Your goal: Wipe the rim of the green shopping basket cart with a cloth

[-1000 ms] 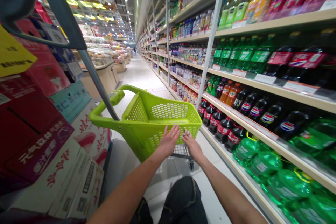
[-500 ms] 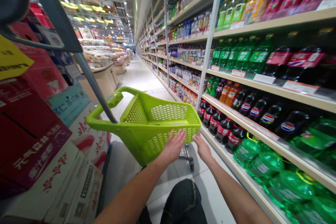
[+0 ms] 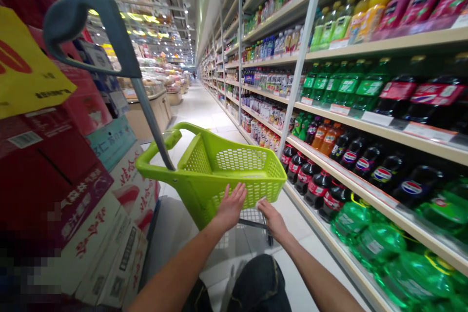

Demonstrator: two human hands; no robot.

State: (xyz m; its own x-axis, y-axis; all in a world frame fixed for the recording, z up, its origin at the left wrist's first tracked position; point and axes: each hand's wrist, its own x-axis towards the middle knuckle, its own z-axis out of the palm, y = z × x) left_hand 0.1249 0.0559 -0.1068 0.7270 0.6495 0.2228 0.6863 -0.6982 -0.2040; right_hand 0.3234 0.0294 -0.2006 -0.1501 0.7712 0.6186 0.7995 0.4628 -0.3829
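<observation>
A lime-green plastic shopping cart (image 3: pixel 204 165) stands in the aisle in front of me, its basket looking empty. My left hand (image 3: pixel 231 206) lies flat against the near wall of the basket, fingers stretched out. My right hand (image 3: pixel 271 218) rests lower on the same wall beside the cart's metal frame, fingers extended. A grey cart handle (image 3: pixel 78 29) on a metal pole rises at the upper left. My knee in dark jeans (image 3: pixel 261 285) shows at the bottom.
Shelves of soft-drink bottles (image 3: pixel 351 156) run along the right, with green bottles (image 3: pixel 380 248) lowest. Stacked red and white cartons (image 3: pixel 69 195) and a yellow sign (image 3: pixel 25 73) fill the left. The tiled aisle floor (image 3: pixel 197 107) stretches ahead toward display counters (image 3: pixel 149 107).
The view has shifted slightly right and the cart sits a little farther right. Both hands stay on the basket's near wall, sliding slightly lower than half a second ago.
</observation>
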